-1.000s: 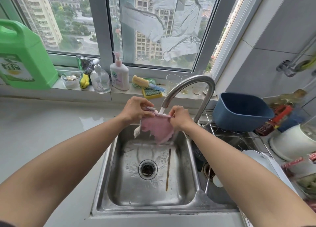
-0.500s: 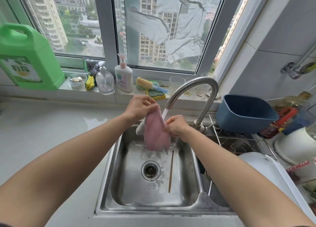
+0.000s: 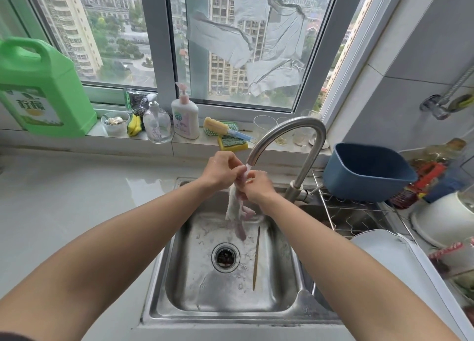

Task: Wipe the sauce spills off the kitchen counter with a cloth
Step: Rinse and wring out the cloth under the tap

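So you've got both hands up over the sink (image 3: 164,276), right under the spout of the faucet (image 3: 289,133), and the cloth (image 3: 237,209) is bunched between them. Your left hand (image 3: 221,170) is pinching the top of the cloth with its fingers curled tight, just left of the spout, and your right hand (image 3: 257,186) is closed around the cloth a bit lower, just right of the spout, the two hands basically touching. A thin stream of water comes out of the spout straight onto the spot where they meet. The cloth is pink with a whitish side, twisted into a rope, and its loose end dangles down into the sink basin, hanging above the drain (image 3: 225,257) and a little behind it. A single chopstick (image 3: 256,258) lies flat on the sink bottom just right of the drain. The counter (image 3: 64,202) stretches off to the left of the sink, pale and glossy, and I can't make out any sauce on it from here. On the windowsill behind the sink there's a big green jug (image 3: 43,89) far left, then a small bowl (image 3: 115,122), a clear pump bottle (image 3: 157,124), a white pump bottle (image 3: 185,117) and a yellow sponge (image 3: 233,143) nearest the faucet. Right of the sink a blue tub (image 3: 366,174) sits tilted on a wire rack (image 3: 341,212).
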`<state>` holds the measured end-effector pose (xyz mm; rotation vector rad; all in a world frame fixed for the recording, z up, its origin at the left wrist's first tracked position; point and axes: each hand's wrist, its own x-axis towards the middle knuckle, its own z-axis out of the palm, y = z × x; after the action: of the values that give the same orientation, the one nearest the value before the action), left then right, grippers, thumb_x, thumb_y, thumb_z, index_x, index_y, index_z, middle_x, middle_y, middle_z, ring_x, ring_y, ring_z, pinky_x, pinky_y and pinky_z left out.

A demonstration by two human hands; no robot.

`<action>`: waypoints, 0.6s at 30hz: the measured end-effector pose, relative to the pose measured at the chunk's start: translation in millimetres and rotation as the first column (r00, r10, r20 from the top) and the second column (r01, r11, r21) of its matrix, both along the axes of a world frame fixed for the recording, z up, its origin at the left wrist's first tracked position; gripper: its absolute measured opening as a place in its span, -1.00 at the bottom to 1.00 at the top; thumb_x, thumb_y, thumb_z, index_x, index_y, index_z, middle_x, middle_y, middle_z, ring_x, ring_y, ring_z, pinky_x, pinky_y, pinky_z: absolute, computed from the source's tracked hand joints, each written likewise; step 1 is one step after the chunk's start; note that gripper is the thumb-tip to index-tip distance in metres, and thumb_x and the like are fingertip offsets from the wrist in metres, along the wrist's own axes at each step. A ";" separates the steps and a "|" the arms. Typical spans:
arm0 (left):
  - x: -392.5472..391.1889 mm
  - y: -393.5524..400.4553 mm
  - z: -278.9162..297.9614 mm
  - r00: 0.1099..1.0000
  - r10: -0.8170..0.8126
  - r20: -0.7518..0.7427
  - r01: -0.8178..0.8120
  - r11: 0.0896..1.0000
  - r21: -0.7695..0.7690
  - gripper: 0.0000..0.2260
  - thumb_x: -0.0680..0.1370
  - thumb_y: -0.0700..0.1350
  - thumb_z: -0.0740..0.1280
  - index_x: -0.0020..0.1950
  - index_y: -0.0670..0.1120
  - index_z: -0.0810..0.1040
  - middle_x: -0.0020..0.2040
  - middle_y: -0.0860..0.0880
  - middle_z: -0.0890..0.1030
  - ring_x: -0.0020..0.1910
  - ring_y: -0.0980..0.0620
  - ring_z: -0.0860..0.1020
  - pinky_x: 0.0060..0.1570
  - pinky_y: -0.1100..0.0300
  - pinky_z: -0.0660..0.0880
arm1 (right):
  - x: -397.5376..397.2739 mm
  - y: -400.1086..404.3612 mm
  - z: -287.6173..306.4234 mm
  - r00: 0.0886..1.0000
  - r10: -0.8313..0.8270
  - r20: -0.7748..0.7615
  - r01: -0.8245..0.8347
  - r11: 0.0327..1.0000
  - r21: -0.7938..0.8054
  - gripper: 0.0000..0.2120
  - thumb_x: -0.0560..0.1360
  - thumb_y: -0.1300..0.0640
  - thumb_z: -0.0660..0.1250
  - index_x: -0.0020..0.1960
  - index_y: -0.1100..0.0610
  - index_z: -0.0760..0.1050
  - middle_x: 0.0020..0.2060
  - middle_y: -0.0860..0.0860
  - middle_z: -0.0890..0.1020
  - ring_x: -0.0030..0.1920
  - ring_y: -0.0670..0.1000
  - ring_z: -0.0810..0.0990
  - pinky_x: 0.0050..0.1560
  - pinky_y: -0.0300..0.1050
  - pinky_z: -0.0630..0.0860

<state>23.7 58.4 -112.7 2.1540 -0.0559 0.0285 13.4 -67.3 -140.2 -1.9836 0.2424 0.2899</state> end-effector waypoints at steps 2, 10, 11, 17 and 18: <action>-1.3 4.5 -3.7 0.999 -0.043 -0.003 0.043 0.999 -0.031 -0.88 0.46 -0.06 0.52 -0.18 -0.06 0.63 -0.21 0.02 0.66 -0.18 0.04 0.63 -0.11 0.13 0.60 | -0.2 0.2 1.8 0.996 -0.068 -0.050 0.074 0.990 0.117 -0.89 0.53 0.15 0.40 -0.15 0.16 0.59 -0.15 0.19 0.68 -0.17 0.15 0.68 -0.08 0.19 0.66; -10.9 22.2 -36.1 0.918 -0.287 -0.274 0.279 0.958 -0.069 -0.19 0.29 -0.14 0.64 0.46 -0.10 0.35 0.32 0.00 0.48 0.29 0.05 0.47 0.32 0.10 0.45 | -6.8 -5.3 7.0 0.914 -0.247 -0.324 0.390 0.757 0.525 -0.86 0.55 0.46 0.22 -0.03 0.30 0.51 -0.05 0.25 0.62 -0.02 0.23 0.65 -0.14 0.13 0.63; -12.4 20.5 -41.7 0.906 -0.301 -0.296 0.301 0.952 -0.047 -0.20 0.30 -0.14 0.63 0.47 -0.09 0.34 0.31 0.01 0.48 0.26 0.04 0.49 0.27 0.12 0.47 | -8.2 -5.2 7.9 0.912 -0.244 -0.330 0.397 0.728 0.559 -0.84 0.56 0.48 0.19 -0.08 0.30 0.49 -0.02 0.28 0.60 0.03 0.26 0.63 -0.07 0.16 0.61; -11.5 6.8 -57.1 0.946 -0.243 -0.216 0.233 0.970 -0.069 -0.68 0.42 -0.20 0.51 0.14 -0.08 0.55 -0.01 -0.06 0.66 0.00 -0.03 0.64 0.04 0.03 0.60 | -12.0 -8.6 22.5 0.892 -0.212 -0.399 0.440 0.605 0.663 -0.86 0.59 0.47 0.12 -0.02 0.32 0.43 0.04 0.36 0.58 0.15 0.34 0.58 0.05 0.22 0.54; -11.2 5.4 -59.3 0.942 -0.253 -0.220 0.242 0.967 -0.078 -0.70 0.42 -0.22 0.49 0.13 -0.08 0.56 -0.02 -0.06 0.67 -0.01 -0.02 0.65 0.05 0.01 0.60 | -13.8 -13.4 25.0 0.888 -0.210 -0.410 0.451 0.575 0.682 -0.85 0.59 0.46 0.12 -0.02 0.31 0.42 0.00 0.34 0.58 0.12 0.34 0.59 0.05 0.23 0.54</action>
<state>12.5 63.8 -172.0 2.0722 -0.1902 -0.3598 -0.4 -80.7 -115.2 -0.9952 0.5766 0.3568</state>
